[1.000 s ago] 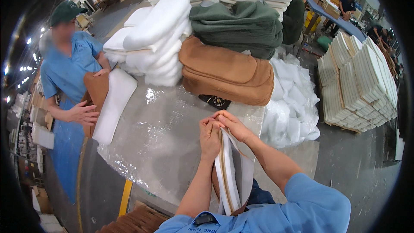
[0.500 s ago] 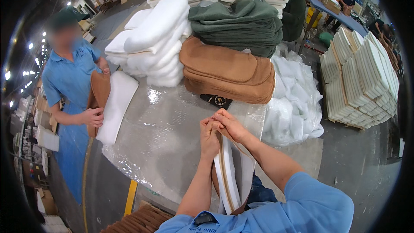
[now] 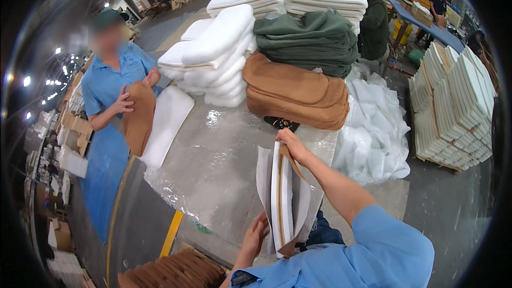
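A long white foam cushion (image 3: 278, 192) with a tan strip along its edge stands upright in front of me. Around it hangs an open brown fabric cover (image 3: 288, 249) with a pale lining, its flaps spread to both sides. My right hand (image 3: 288, 143) is closed on the cover and cushion at their far end. Down by the near left side, my left hand (image 3: 257, 232) has its fingers apart beside the cover's left flap; whether they touch it I cannot tell.
The plastic-covered table (image 3: 213, 144) carries stacks of white cushions (image 3: 213, 56), green covers (image 3: 306, 37) and brown covers (image 3: 296, 90). On the left a co-worker (image 3: 114, 69) handles a brown cover (image 3: 140, 117) beside a white cushion (image 3: 169, 122). Bagged white padding (image 3: 376, 128) lies right.
My left hand has left the cushion's far end and dropped to its near left side. The cover's left flap has spread outward. The co-worker has raised the brown cover.
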Demonstrator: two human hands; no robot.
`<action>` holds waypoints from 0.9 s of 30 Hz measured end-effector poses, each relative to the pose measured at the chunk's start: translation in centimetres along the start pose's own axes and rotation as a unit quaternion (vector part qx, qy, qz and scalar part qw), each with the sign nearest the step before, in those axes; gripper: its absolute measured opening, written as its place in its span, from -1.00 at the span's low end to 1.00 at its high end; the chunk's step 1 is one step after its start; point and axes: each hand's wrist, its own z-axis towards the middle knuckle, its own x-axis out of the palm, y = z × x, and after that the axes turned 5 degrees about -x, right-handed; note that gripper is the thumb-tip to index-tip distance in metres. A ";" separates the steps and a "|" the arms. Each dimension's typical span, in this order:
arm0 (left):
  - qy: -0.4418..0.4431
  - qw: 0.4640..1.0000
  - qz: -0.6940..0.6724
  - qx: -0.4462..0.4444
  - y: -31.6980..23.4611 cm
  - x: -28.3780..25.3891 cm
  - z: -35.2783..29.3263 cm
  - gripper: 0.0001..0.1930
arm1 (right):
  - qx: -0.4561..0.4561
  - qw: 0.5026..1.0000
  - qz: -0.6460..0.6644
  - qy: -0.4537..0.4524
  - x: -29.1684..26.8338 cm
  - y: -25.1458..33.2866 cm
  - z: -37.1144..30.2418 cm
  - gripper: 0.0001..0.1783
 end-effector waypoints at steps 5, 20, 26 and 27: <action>-0.055 0.988 0.116 -0.088 9.0 -2.8 -10.1 -0.29 | 0.030 0.998 -0.054 0.023 2.5 0.7 0.4 -0.60; -0.149 0.963 -0.097 0.202 6.2 -2.0 -12.7 -0.38 | 0.005 0.938 -0.338 -0.075 3.6 0.4 2.8 -0.27; -0.196 0.938 0.003 0.287 2.2 -1.6 -12.8 -0.39 | 0.034 0.957 -0.268 -0.101 1.3 1.0 1.5 -0.28; -0.210 0.934 0.019 0.288 2.5 -1.9 -13.0 -0.39 | 0.037 0.961 -0.256 -0.099 1.9 1.1 0.7 -0.29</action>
